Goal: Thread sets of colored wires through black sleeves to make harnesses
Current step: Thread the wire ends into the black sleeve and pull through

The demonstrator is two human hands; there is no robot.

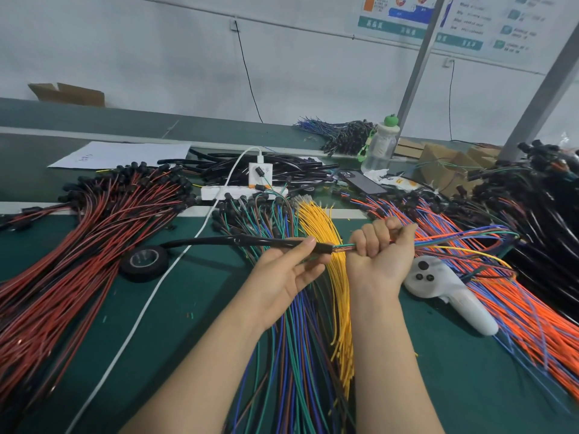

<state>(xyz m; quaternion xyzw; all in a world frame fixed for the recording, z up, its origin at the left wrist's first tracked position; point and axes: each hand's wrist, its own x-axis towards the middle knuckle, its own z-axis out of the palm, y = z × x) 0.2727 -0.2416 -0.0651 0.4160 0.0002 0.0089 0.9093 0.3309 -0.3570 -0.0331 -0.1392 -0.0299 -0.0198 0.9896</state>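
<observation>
The left hand [288, 274] pinches a black sleeve [238, 241] near its right end, thumb on top and fingers curled beneath. The sleeve lies level above the green table [194, 308], its far end reaching left over a tape roll [144, 261]. The right hand [380, 249] is a tight fist around 1 set of colored wires [454, 238], which enters the sleeve's open end just beside the fist and trails off to the right. Yellow wires [316, 220] lie beneath both hands. A white controller [438, 286] rests just right of the right wrist, beside orange and blue wires [517, 308]. Red wires [94, 245] fill the table's left side.
</observation>
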